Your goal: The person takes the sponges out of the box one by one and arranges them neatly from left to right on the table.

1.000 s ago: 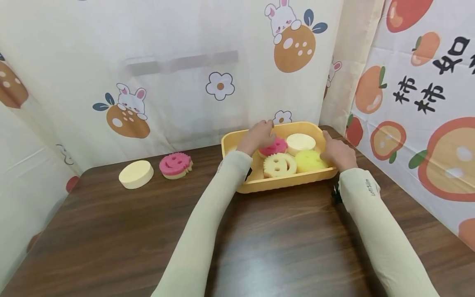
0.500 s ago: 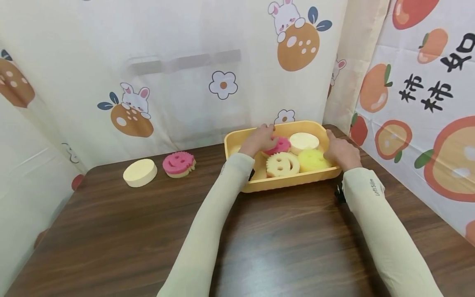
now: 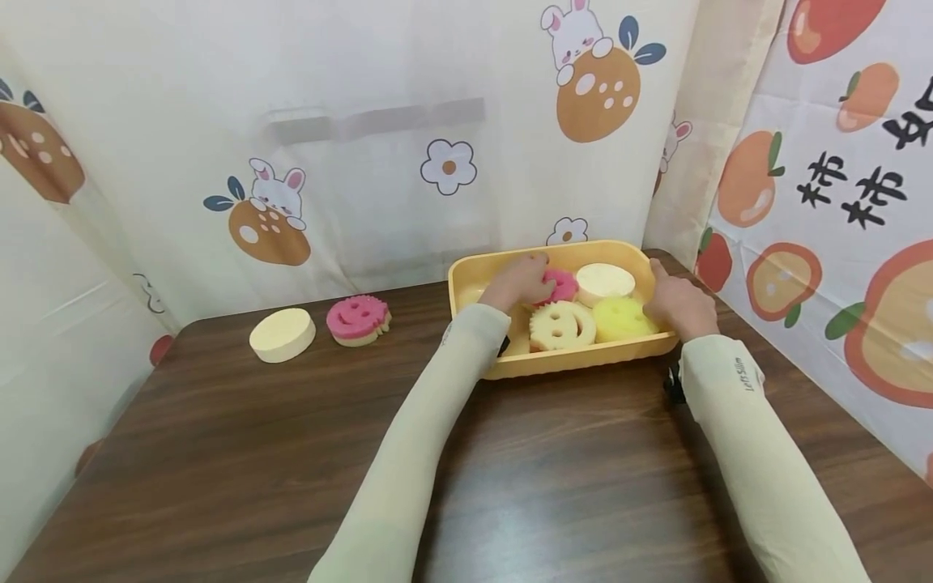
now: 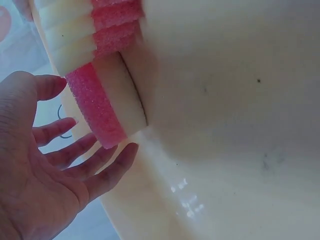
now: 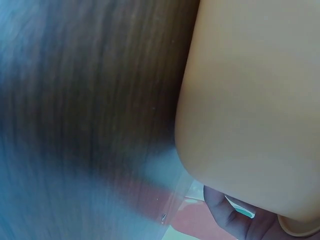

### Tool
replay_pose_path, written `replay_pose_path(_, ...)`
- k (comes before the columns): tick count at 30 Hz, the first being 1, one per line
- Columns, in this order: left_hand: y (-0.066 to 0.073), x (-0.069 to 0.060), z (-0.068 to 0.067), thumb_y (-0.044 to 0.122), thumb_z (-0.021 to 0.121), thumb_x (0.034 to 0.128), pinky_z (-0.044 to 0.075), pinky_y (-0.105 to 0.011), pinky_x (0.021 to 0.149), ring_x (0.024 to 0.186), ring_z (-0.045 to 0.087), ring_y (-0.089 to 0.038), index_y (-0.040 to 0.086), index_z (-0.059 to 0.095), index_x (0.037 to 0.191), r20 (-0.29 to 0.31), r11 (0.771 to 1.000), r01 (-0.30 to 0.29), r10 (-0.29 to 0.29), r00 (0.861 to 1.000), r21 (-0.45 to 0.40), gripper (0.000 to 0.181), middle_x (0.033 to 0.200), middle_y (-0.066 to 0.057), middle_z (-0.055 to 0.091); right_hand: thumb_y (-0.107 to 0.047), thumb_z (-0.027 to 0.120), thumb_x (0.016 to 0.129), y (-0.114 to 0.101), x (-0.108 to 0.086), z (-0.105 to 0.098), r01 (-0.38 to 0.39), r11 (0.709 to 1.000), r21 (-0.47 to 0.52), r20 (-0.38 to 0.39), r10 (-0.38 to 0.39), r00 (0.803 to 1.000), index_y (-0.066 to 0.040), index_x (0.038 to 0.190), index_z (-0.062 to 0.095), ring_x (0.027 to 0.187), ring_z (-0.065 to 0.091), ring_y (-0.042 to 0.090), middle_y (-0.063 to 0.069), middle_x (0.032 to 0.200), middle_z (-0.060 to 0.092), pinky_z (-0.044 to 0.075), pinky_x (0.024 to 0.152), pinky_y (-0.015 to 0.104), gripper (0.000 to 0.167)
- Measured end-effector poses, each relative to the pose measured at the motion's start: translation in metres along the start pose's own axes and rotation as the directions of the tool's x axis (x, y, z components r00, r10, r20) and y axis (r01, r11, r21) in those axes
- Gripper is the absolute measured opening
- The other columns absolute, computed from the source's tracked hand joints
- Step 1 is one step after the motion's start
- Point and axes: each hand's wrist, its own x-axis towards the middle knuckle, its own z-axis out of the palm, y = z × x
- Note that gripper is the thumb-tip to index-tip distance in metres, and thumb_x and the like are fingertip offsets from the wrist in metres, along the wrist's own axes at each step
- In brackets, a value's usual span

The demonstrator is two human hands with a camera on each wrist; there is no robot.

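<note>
"Is the pink sponge (image 3: 568, 280) in the tray (image 3: 583, 358) fully visible from the head view?"

"No, the left hand (image 3: 520, 281) covers its left side, and the right hand (image 3: 683, 304) hides the right edge of the yellow sponge (image 3: 621, 319)."

"And the right hand's fingers?"

"Partly behind the tray wall, lower right of the right wrist view; how they grip is hidden."

"The surface (image 5: 90, 95) there?"

"Blurred, at the left."

"Left wrist view?"

"A ridged sponge (image 4: 67, 37) is cut off by the top edge, the left hand by the left edge."

"Any lettering?"

"Print (image 3: 447, 333) on the left sleeve (image 3: 415, 441): too small to read."
</note>
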Motion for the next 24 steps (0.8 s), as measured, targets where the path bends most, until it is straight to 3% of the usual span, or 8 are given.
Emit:
replay_pose_path(5, 0.0014, 0.0021, 0.0034, 0.034, 0.046, 0.1025, 0.038, -0.033, 0.115, 0.127, 0.051, -0.019, 0.006, 0.034, 0.151, 0.002, 1.0, 0.023, -0.023, 1.0, -0.014, 0.057, 0.149, -0.012, 0.048, -0.021, 0.047, 0.092, 0.0024, 0.0002, 0.0002, 0.006, 1.0, 0.012, 0.004, -0.006, 1.0, -0.013, 0.16, -0.001, 0.087, 0.056, 0.042, 0.036, 0.116, 0.058, 0.043, 0.072, 0.056, 0.084)
replay_pose_path(11, 0.0015, 0.0039, 0.0058, 0.036, 0.043, 0.1037, 0.041, -0.033, 0.112, 0.117, 0.053, -0.019, 0.004, 0.034, 0.149, 0.021, 0.999, 0.044, -0.044, 0.999, -0.028, 0.055, 0.142, -0.012, 0.052, -0.02, 0.047, 0.092, 0.0039, 0.0015, 0.0002, 0.013, 1.0, 0.005, -0.021, -0.013, 1.0, -0.012, 0.16, -0.002, 0.094, 0.057, 0.047, 0.038, 0.122, 0.055, 0.043, 0.077, 0.064, 0.084)
replay_pose_path(14, 0.0016, 0.0034, 0.0058, 0.037, 0.043, 0.1039, 0.04, -0.033, 0.113, 0.118, 0.054, -0.02, 0.004, 0.033, 0.149, 0.034, 0.998, 0.056, -0.054, 0.998, -0.04, 0.057, 0.142, -0.013, 0.052, -0.02, 0.046, 0.092, 0.0036, 0.0011, -0.0003, 0.013, 1.0, 0.004, -0.017, -0.013, 1.0, -0.013, 0.16, -0.003, 0.09, 0.057, 0.044, 0.037, 0.118, 0.057, 0.043, 0.074, 0.061, 0.084)
replay_pose_path(20, 0.0015, 0.0001, 0.0061, 0.042, 0.036, 0.1056, 0.029, -0.034, 0.122, 0.147, 0.038, -0.023, 0.002, 0.02, 0.157, 0.114, 0.99, 0.11, -0.099, 0.988, -0.086, 0.067, 0.159, -0.014, 0.036, -0.02, 0.047, 0.091, 0.004, 0.0013, 0.0001, 0.01, 1.0, 0.008, -0.009, -0.01, 1.0, -0.012, 0.16, -0.002, 0.084, 0.056, 0.041, 0.036, 0.115, 0.058, 0.043, 0.07, 0.057, 0.085)
replay_pose_path(24, 0.0011, -0.0014, 0.0066, 0.043, 0.036, 0.1058, 0.027, -0.034, 0.123, 0.149, 0.034, -0.024, 0.001, 0.017, 0.157, 0.112, 0.989, 0.113, -0.102, 0.988, -0.092, 0.069, 0.162, -0.014, 0.032, -0.02, 0.047, 0.091, 0.0041, 0.0013, 0.0002, 0.011, 1.0, 0.008, -0.014, -0.011, 1.0, -0.013, 0.16, -0.002, 0.086, 0.057, 0.042, 0.036, 0.116, 0.057, 0.043, 0.07, 0.057, 0.084)
